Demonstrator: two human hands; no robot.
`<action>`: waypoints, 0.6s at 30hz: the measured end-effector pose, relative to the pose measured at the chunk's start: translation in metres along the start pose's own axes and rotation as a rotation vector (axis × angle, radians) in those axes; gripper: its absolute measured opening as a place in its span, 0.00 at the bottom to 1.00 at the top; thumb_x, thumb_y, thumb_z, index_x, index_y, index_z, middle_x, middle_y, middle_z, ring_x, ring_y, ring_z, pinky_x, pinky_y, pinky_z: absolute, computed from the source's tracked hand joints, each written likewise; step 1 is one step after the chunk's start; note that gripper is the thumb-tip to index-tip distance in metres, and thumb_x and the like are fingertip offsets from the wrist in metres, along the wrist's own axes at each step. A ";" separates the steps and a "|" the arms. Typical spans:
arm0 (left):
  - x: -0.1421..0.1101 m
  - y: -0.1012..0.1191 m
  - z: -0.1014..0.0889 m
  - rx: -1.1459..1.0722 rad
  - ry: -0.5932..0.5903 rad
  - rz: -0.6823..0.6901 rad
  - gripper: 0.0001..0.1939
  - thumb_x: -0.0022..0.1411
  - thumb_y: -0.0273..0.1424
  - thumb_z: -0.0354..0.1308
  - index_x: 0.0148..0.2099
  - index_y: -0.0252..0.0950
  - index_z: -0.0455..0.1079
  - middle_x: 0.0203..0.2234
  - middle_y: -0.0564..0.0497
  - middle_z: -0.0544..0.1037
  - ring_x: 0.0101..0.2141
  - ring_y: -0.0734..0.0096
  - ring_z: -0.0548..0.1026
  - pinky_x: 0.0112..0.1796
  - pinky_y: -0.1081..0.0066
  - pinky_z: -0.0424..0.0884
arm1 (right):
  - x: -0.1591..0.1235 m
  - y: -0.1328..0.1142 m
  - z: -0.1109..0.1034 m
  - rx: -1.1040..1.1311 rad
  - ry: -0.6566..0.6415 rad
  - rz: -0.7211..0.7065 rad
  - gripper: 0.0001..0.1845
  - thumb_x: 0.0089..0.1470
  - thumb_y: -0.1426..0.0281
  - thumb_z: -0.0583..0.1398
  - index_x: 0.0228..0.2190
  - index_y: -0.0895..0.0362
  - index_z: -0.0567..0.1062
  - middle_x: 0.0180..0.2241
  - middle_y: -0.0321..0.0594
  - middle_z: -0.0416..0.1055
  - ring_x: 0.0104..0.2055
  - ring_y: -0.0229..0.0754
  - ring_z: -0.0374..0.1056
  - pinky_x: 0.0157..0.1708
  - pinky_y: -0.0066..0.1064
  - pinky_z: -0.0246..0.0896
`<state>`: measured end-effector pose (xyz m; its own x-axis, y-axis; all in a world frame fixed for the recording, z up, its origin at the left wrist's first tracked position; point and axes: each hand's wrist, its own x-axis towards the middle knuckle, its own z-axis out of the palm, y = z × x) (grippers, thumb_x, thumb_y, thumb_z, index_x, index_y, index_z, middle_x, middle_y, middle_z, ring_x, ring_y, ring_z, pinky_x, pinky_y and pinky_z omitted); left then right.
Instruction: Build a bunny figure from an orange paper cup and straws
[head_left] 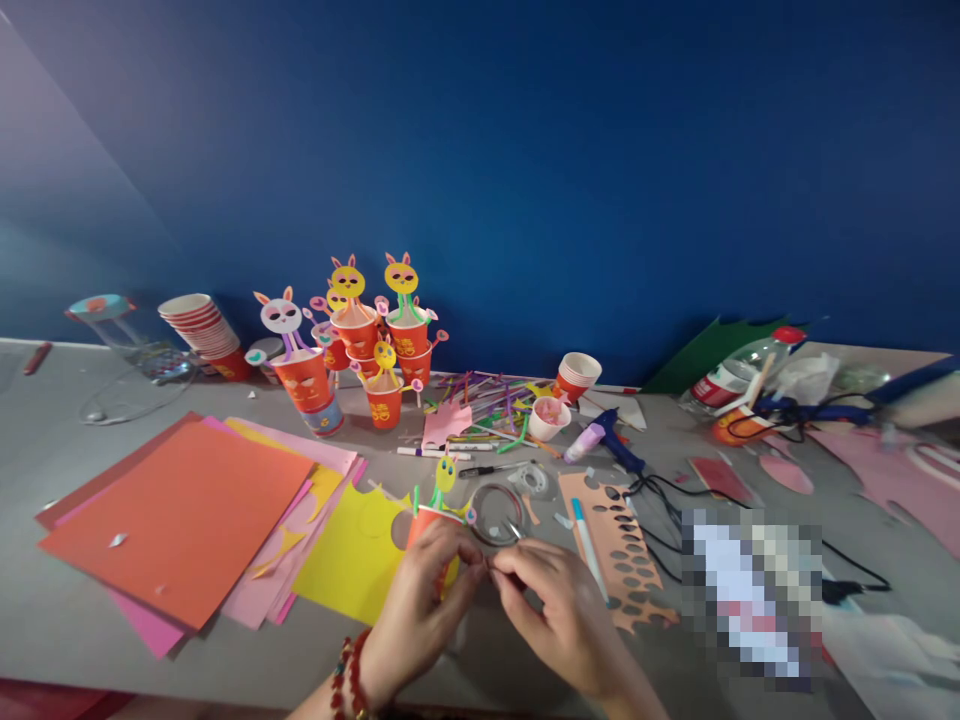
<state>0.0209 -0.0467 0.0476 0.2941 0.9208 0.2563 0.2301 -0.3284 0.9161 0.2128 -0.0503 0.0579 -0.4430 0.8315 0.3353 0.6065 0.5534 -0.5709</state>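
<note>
My left hand (431, 590) and my right hand (547, 600) meet above the front of the table. Thumb and forefinger of each are pinched together, fingertips almost touching, on something too small to make out. Just behind my left hand stands a red paper cup (429, 518), its lower part hidden by that hand. From it rises a yellow paper rabbit head (446, 473) on green straws. A ring of clear tape (495, 512) lies flat behind my fingertips. To the right of my right hand are a blue-capped white marker (589, 540) and a peach paper sheet (626, 560) full of cut-out holes.
Coloured paper sheets (187, 520) and a yellow sheet (352, 555) lie left. Finished-looking rabbit cups (304, 380) stand behind, beside scattered straws (502, 400). A blue glue gun (619, 445) with black cords, a plastic bottle (739, 370) and stacked paper cups (202, 330) stand around.
</note>
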 end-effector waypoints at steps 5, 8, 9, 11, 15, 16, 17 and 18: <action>0.000 0.000 -0.001 0.014 -0.026 0.035 0.07 0.69 0.27 0.53 0.35 0.37 0.67 0.31 0.49 0.75 0.35 0.65 0.73 0.38 0.68 0.69 | 0.003 -0.001 0.000 0.015 0.016 0.004 0.09 0.60 0.77 0.55 0.30 0.53 0.70 0.25 0.34 0.71 0.28 0.40 0.69 0.29 0.28 0.60; -0.001 0.000 0.000 0.003 -0.032 0.011 0.07 0.68 0.28 0.53 0.35 0.37 0.67 0.31 0.49 0.75 0.35 0.65 0.73 0.37 0.68 0.68 | 0.004 -0.001 0.001 0.030 0.029 0.000 0.10 0.60 0.78 0.55 0.30 0.53 0.69 0.24 0.34 0.70 0.27 0.39 0.68 0.28 0.27 0.59; -0.001 -0.001 0.000 -0.001 -0.033 0.000 0.07 0.68 0.28 0.53 0.35 0.38 0.67 0.30 0.49 0.74 0.35 0.65 0.73 0.37 0.68 0.68 | 0.004 -0.001 0.001 0.035 0.030 0.000 0.10 0.60 0.78 0.55 0.29 0.53 0.69 0.24 0.33 0.70 0.27 0.39 0.68 0.28 0.27 0.59; -0.002 -0.001 0.000 -0.003 -0.037 -0.017 0.07 0.68 0.29 0.53 0.35 0.38 0.67 0.30 0.49 0.74 0.34 0.65 0.73 0.37 0.68 0.68 | 0.004 -0.001 0.001 0.040 0.027 0.004 0.10 0.60 0.78 0.55 0.30 0.53 0.70 0.24 0.33 0.70 0.27 0.38 0.68 0.28 0.27 0.59; -0.002 -0.002 0.000 -0.005 -0.047 -0.004 0.08 0.69 0.29 0.53 0.35 0.37 0.67 0.30 0.49 0.74 0.35 0.65 0.73 0.37 0.68 0.68 | 0.002 0.001 0.002 0.019 0.024 0.003 0.09 0.58 0.78 0.55 0.30 0.53 0.69 0.24 0.33 0.70 0.27 0.38 0.68 0.29 0.27 0.59; -0.001 -0.002 0.000 -0.005 -0.048 0.003 0.08 0.69 0.29 0.53 0.35 0.37 0.67 0.31 0.49 0.74 0.35 0.65 0.73 0.38 0.68 0.68 | 0.002 0.001 0.003 0.002 0.031 -0.003 0.09 0.58 0.78 0.55 0.30 0.53 0.69 0.24 0.33 0.69 0.27 0.38 0.68 0.29 0.27 0.59; -0.001 -0.002 0.000 -0.004 -0.048 0.008 0.08 0.69 0.29 0.53 0.35 0.37 0.67 0.31 0.49 0.74 0.35 0.65 0.73 0.38 0.68 0.68 | 0.002 0.001 0.004 -0.021 0.045 -0.011 0.09 0.57 0.79 0.55 0.29 0.53 0.69 0.23 0.33 0.69 0.26 0.39 0.67 0.28 0.27 0.58; -0.001 -0.001 0.001 -0.005 -0.047 0.008 0.08 0.69 0.29 0.53 0.35 0.37 0.67 0.31 0.49 0.74 0.35 0.65 0.72 0.38 0.68 0.68 | 0.002 0.000 0.005 -0.046 0.063 -0.020 0.09 0.57 0.79 0.55 0.29 0.53 0.69 0.23 0.33 0.68 0.26 0.39 0.67 0.28 0.28 0.57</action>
<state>0.0209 -0.0473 0.0461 0.3395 0.9072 0.2485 0.2228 -0.3342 0.9158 0.2087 -0.0486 0.0549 -0.4135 0.8209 0.3939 0.6283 0.5704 -0.5291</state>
